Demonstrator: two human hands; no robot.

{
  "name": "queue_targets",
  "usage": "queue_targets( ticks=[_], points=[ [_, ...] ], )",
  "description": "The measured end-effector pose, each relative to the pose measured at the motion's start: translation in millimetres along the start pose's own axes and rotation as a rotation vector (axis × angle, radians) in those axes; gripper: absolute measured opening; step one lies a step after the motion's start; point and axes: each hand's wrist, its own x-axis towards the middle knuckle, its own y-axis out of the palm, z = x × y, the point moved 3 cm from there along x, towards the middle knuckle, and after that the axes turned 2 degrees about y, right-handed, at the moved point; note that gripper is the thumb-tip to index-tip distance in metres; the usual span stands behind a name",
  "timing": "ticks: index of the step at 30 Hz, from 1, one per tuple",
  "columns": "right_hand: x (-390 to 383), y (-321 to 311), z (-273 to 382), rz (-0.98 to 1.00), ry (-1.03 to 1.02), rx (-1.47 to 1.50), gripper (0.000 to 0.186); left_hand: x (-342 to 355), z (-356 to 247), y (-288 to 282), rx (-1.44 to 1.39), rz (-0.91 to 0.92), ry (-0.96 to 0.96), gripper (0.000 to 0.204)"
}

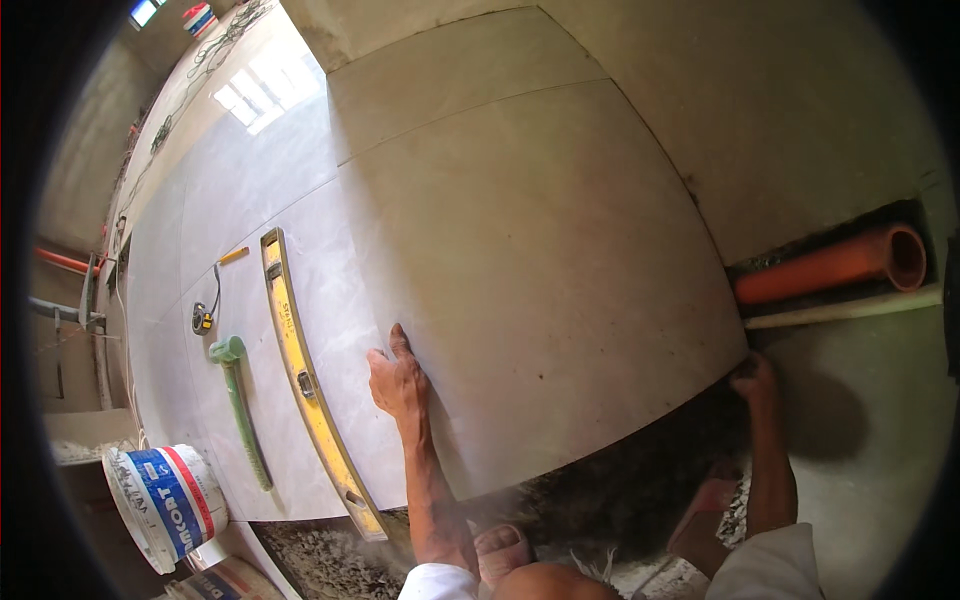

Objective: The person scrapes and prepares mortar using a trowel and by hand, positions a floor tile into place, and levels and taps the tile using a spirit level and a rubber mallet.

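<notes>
A large grey, glossy floor tile [520, 260] lies before me, its near edge over dark, rough ground. My left hand [398, 385] rests at the tile's left side, thumb stretched forward and apart from the bent fingers, holding nothing that I can see. At the tile's near right corner, my right hand [757, 380] has its fingers curled at the edge; the fingertips are partly hidden. Left of my left hand lies a long yellow spirit level [300, 365]. Beside it are a green mallet [238, 405], a tape measure [203, 318] and a yellow pencil-like stick [234, 256].
An orange pipe [830, 268] sits in a wall recess at the right. White buckets [168, 505] stand at the lower left. Loose rubble [330, 560] borders the near tile edge. Cables [215, 45] trail along the far left floor, near another bucket [199, 18].
</notes>
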Motion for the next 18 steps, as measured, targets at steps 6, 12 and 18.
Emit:
queue_targets(
  ticks=[6, 12, 18],
  points=[
    [-1.8, -12.2, -1.6, 0.167, -0.089, -0.153, 0.017, 0.0, -4.1, -0.1, 0.04, 0.083, -0.021, 0.08],
    [-37.2, 3.0, -0.2, 0.101, 0.074, 0.187, 0.014, -2.6, -7.3, 2.7, 0.04, 0.074, -0.035, 0.08],
    [-52.4, 14.9, -1.4, 0.119, 0.057, 0.202, 0.015, -3.0, -9.1, 2.1, 0.034, 0.069, -0.042, 0.076]
  ],
)
